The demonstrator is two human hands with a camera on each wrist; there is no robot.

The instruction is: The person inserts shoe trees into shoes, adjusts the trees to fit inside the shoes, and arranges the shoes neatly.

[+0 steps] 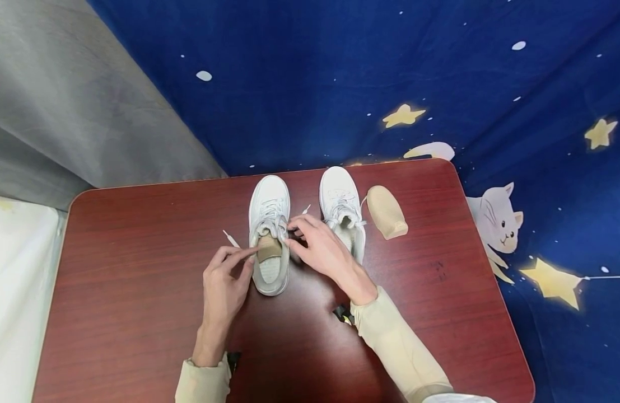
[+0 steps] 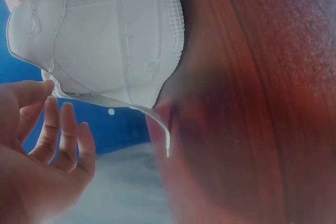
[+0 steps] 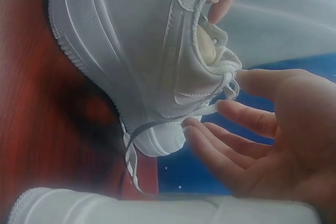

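Note:
A white lace-up sneaker stands upright, toe away from me, with a beige shoe insert in its opening. My left hand is at the left rim; its index finger reaches over the opening to the insert, and its thumb touches the collar. The left wrist view shows the other fingers of my left hand loosely bent. On the right side, my right hand holds the collar beside the laces, thumb and index finger at the edge. In the right wrist view its fingertips meet the lace.
A second white sneaker stands to the right, partly behind my right hand. Beside it lies another beige, rounded insert. Loose lace ends stick out beside the first sneaker. Blue and grey curtains hang behind the red-brown table.

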